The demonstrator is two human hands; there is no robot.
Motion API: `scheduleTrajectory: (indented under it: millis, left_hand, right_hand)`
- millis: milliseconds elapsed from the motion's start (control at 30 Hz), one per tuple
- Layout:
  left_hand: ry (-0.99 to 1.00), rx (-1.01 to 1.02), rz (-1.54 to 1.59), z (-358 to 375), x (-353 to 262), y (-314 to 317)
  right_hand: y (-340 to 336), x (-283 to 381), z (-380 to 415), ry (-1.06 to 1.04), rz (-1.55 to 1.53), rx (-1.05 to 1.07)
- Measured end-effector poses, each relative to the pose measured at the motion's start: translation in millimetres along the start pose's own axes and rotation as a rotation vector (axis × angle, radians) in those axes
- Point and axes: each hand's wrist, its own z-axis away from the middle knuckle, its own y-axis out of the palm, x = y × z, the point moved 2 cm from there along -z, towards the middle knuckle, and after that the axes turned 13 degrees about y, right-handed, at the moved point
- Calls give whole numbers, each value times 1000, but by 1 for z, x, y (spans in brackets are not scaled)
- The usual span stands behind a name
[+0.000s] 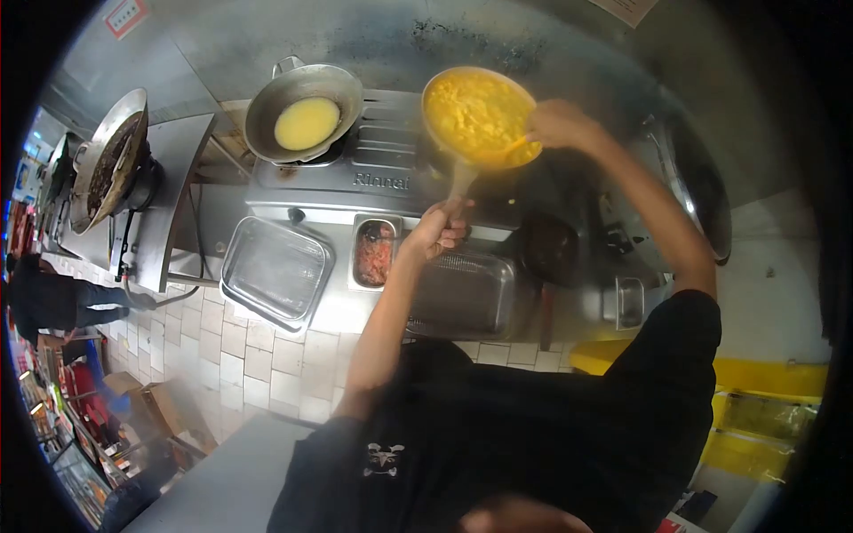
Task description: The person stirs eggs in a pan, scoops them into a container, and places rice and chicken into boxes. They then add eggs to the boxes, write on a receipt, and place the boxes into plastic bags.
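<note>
My left hand (pixel 435 229) is closed around the pale handle of a frying pan (pixel 428 124) over the right side of the gas stove (pixel 382 182). Yellow scrambled egg (pixel 475 107) in soft lumps fills the pan, which looks tilted toward me. My right hand (pixel 562 124) reaches over the pan's right rim, closed on an orange-yellow spatula (pixel 515 145) whose lower end lies in the egg. On the stove's left side stands a metal wok (pixel 260 120) with pale yellow liquid (pixel 307 123) in it.
Before the stove are a clear-looking tray (pixel 277 271), a small metal container of reddish chopped food (pixel 374 253), a ridged metal tray (pixel 462 293) and a dark pan (pixel 548 249). A large wok (pixel 111 160) stands on the left counter. Another person (pixel 53 298) stands far left.
</note>
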Motion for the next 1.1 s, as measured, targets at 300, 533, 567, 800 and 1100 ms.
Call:
scheduleTrajectory:
  millis: [300,533,567,800,1100]
  left_hand:
    - [3,-18,13,1,-1,3]
    - [12,-10,7,1,0,1]
    - [6,-9,4,1,0,1]
    - [-7,9,29,-3,3,-3]
    - [-15,34,37,-3,1,-3]
  right_hand:
    - [51,-4,-37,129,167,-471]
    - [-11,-17,-30,218,134,-481]
    - [-22,-15,-22,256,88,-431]
    - [-20,16,-21,311,-156,-93]
    - [62,58,-33,201,107,-364]
